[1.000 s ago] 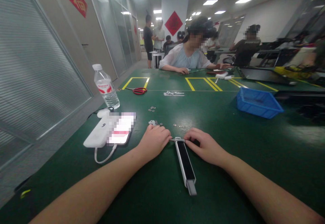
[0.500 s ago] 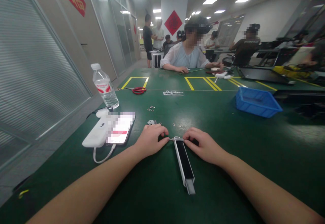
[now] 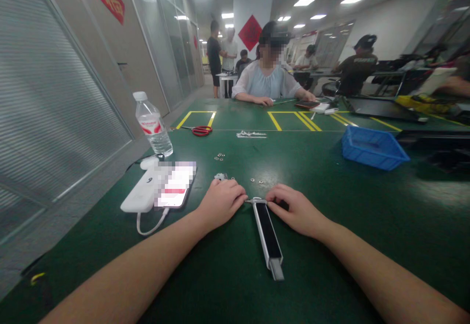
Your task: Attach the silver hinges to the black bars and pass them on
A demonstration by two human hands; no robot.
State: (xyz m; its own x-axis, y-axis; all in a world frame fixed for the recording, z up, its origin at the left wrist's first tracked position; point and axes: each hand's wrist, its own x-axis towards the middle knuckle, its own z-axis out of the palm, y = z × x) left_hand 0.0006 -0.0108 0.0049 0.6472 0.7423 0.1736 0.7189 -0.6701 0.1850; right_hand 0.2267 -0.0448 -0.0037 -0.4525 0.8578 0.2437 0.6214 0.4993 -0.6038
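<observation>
A long, narrow device with a white frame, a black face and a grey tab at its near end lies on the green table. A thin metal pin sticks out sideways from its far end. My left hand is closed, thumb and fingers pinching the pin's outer tip. My right hand curls at the far right corner of the device, thumb and index finger pinching that edge. Just beyond lie small metal rings, and a little pile of metal parts sits past my left fingers.
Left of me are a white power bank, a cabled phone and a water bottle. Farther off lie red-handled scissors, white strips and a blue bin. A person sits opposite.
My left fingers have closed down onto the thumb at the pin's tip. My right hand and the device stay nearly still. The person opposite has turned their head and lowered a hand.
</observation>
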